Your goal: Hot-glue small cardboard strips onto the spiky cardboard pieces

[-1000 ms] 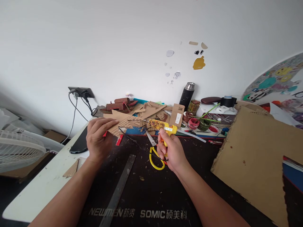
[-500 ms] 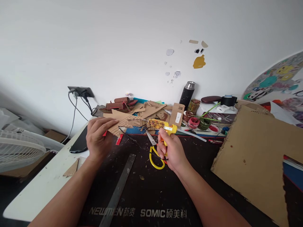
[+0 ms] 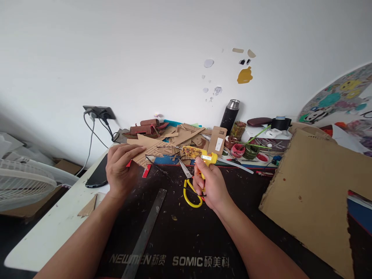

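Note:
A yellow glue gun [image 3: 193,153], stained dark along its barrel, is gripped by my right hand [image 3: 210,182], its nozzle aimed left. My left hand [image 3: 122,168] pinches a cut cardboard piece [image 3: 149,149] with printed marks along it, raised above the mat. The nozzle tip is close to that cardboard; whether they touch I cannot tell. Yellow-handled scissors [image 3: 192,203] lie on the black mat [image 3: 186,236] just below and left of my right hand. A metal ruler [image 3: 148,228] rests between my forearms.
Cardboard scraps [image 3: 188,135] heap up against the wall. Behind stand a black thermos [image 3: 230,116] and several paint jars [image 3: 238,150]. A large cardboard sheet [image 3: 316,193] covers the right side. A phone [image 3: 99,172] lies at left, near a white fan [image 3: 26,184].
Hardly anything differs. Both hands keep their grip and place, with only a very slight shift of the view.

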A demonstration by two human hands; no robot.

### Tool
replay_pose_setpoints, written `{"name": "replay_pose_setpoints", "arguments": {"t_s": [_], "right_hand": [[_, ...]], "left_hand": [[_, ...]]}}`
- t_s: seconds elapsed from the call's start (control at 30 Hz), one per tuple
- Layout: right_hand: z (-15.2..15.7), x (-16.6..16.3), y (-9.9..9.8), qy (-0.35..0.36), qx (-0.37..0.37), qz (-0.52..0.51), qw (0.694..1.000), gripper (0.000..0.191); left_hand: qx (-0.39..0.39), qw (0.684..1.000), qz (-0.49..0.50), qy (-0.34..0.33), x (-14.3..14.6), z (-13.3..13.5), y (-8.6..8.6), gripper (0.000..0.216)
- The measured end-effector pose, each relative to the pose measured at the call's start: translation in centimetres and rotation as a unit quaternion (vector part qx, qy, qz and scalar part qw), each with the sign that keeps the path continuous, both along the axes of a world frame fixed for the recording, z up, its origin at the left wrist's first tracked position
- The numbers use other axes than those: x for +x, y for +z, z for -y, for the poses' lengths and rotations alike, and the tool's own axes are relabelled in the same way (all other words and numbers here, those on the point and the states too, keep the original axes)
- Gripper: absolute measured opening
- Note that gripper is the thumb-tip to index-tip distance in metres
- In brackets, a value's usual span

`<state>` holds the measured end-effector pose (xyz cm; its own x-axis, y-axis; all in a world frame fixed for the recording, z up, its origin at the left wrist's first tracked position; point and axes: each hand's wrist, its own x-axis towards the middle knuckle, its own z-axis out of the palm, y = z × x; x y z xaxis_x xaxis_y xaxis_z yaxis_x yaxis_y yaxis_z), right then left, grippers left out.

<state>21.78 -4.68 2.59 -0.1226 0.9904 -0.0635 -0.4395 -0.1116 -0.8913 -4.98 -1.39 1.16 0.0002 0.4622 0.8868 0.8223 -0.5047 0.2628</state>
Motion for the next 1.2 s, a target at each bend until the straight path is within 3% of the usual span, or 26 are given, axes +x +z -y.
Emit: {"name": "replay_pose_setpoints", "arguments": {"t_s": [1.03, 1.2], "right_hand": [[0.14, -0.05, 0.08, -0.002, 0.006, 0.005, 1.0, 0.065], [0.11, 0.0, 0.12, -0.005, -0.001, 0.003, 1.0, 0.063]], "left_hand": [[0.024, 0.999, -0.012, -0.021, 0.01, -0.09, -0.05, 0.031], [0.004, 1.0, -0.002, 0.003, 0.05, -0.06, 0.08, 0.027]]}}
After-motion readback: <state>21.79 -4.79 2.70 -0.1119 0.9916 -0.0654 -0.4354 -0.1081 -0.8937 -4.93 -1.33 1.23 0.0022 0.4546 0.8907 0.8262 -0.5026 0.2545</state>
